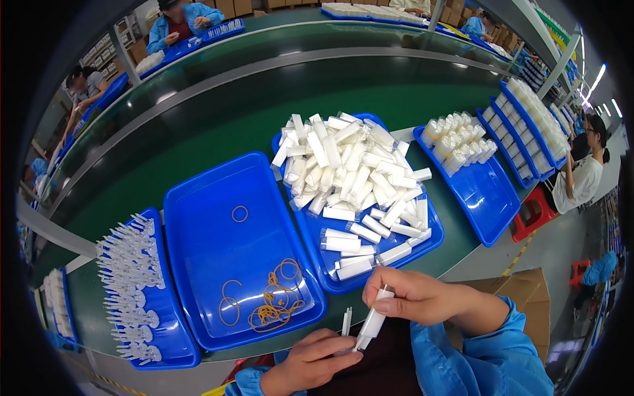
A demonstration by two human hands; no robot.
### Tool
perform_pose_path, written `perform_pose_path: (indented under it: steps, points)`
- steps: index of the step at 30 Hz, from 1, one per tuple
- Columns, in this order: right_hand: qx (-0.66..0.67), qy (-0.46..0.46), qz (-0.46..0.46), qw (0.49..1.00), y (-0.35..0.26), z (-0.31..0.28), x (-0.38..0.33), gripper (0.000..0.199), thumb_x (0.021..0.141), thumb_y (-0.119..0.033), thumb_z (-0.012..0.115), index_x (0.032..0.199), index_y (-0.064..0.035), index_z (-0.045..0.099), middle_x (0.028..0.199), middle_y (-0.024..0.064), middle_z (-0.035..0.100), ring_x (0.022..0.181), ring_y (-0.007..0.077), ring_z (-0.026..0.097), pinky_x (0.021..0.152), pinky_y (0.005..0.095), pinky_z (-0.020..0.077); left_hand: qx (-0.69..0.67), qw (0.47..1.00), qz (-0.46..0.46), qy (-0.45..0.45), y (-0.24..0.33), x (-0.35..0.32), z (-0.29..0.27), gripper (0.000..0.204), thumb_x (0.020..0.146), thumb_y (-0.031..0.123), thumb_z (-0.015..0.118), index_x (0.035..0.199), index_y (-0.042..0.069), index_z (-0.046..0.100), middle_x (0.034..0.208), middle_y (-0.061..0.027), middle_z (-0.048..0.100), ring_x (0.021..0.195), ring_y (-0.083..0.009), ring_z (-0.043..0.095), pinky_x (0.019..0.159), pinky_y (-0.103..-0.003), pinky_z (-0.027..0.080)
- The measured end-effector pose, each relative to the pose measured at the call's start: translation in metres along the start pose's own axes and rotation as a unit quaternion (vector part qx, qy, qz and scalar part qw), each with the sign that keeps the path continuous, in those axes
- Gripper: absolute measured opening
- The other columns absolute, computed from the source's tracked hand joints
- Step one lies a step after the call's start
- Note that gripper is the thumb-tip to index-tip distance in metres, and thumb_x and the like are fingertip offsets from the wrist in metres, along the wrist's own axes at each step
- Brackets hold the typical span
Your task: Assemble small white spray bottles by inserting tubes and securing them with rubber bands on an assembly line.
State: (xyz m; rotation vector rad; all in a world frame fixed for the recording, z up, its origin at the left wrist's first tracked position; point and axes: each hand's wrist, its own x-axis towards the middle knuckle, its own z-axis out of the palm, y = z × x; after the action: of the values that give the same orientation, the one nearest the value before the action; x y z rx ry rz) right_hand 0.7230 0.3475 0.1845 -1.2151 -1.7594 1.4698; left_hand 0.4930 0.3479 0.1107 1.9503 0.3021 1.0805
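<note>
In my right hand point(416, 298), thumb and fingers grip a small white box point(372, 325) in clear wrapping, tilted with its lower end toward the left. My left hand point(314, 360) is closed, its fingertips at that lower end. Thin white prongs point(347, 321) of a small plastic piece rise from between the left fingers, which hide the rest of it. Beyond the hands, a blue tray point(432, 254) bears a heap of similar white wrapped boxes point(356, 165).
Left of the heap, a blue tray point(211, 198) holds loose rubber bands point(274, 307). Farther left, another tray point(178, 340) carries rows of clear pronged plastic pieces point(129, 277). At right, a blue tray point(485, 204) holds bundled white packs point(456, 138) beside stacked full trays point(522, 132). A cardboard box point(528, 303) stands near my right arm.
</note>
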Motion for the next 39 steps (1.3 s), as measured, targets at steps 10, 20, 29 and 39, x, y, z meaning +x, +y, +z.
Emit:
perform_pose_path:
  steps: [10,20,29,39]
  points:
    - [-0.012,-0.055,-0.002,0.998,0.001,0.022,0.008,0.017,0.092,-0.022,0.048,0.102,-0.0086,0.046,0.086,0.0069,0.056,0.086,0.0239,0.050,0.086,0.0389,0.0318,0.101,0.994,-0.048,0.017,0.004,-0.002,-0.012,0.022,0.071,0.003,0.072,0.087,0.004,0.057,0.105,-0.0171,0.044,0.067,-0.0138,0.057,0.061,-0.023,0.044]
    - [-0.187,0.123,-0.198,0.954,0.024,0.012,0.048,0.044,0.086,-0.021,0.055,0.127,-0.0057,0.048,0.088,0.0134,0.058,0.082,0.0296,0.054,0.074,0.0375,0.0444,0.050,0.986,-0.118,0.104,0.001,-0.005,-0.014,0.024,0.062,0.005,0.077,0.082,0.008,0.064,0.095,-0.0105,0.054,0.090,-0.0272,0.053,0.079,-0.037,0.043]
    - [-0.585,0.090,0.011,0.806,0.030,-0.006,0.091,0.033,0.068,-0.013,0.065,0.097,-0.0011,0.055,0.080,0.0129,0.056,0.072,0.0274,0.062,0.057,0.0374,0.0507,0.205,0.972,-0.089,0.069,0.010,0.007,-0.016,0.022,0.062,0.014,0.077,0.077,0.010,0.062,0.087,-0.0053,0.061,0.108,-0.0380,0.045,0.094,-0.051,0.027]
    - [-0.443,0.227,-0.103,0.861,0.038,-0.011,0.080,0.036,0.072,-0.011,0.066,0.105,-0.0037,0.052,0.079,0.0105,0.056,0.060,0.0216,0.060,0.053,0.0322,0.0490,0.257,0.961,-0.079,0.072,0.010,0.005,-0.009,0.021,0.059,0.019,0.078,0.077,0.027,0.071,0.082,0.0082,0.060,0.102,-0.0282,0.050,0.100,-0.050,0.017]
